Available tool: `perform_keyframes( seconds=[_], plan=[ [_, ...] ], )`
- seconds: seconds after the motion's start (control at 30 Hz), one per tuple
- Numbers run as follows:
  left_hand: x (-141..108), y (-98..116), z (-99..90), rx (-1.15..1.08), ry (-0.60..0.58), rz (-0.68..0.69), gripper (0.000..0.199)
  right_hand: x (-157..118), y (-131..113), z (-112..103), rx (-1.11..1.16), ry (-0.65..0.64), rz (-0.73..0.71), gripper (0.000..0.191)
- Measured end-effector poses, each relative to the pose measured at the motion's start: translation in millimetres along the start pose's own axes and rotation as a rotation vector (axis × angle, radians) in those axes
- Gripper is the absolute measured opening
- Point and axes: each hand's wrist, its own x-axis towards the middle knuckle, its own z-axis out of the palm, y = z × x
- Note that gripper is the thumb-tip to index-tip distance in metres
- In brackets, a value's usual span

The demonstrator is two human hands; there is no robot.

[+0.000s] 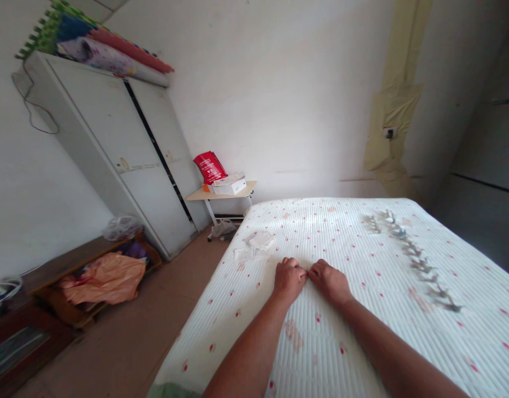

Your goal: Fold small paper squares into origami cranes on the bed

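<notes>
No text legible, white lettering (211, 166) on a red bag (205, 161), too small to read

Bare forearms (254, 342) stretched forward, hands (290, 281) close together, fingers (293, 263) curled, backs up

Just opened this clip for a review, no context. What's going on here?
A person has both bare hands low over a patterned mattress, the left hand and right hand close together with fingers curled in. Anything pinched between them is too small or hidden to tell. Some thin paper pieces lie beyond and left of the hands. Off to the right, small greyish pieces sit in a long row, with a shorter group beside its far end; they're too blurred to identify.
</notes>
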Motion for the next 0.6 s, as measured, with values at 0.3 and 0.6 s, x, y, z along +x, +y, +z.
perform_keyframes(
  seconds=[0.3,0.6],
  plan=[
    [-1,-1,1.8,-0.023,0.010,-0.007,0.017,-1,1,-1,0.087,-0.001,0.020,0.027],
    [-1,-4,3.2,-0.077,0.034,-0.019,0.013,-4,15,-1,0.290,0.011,-0.074,0.020]
  ],
)
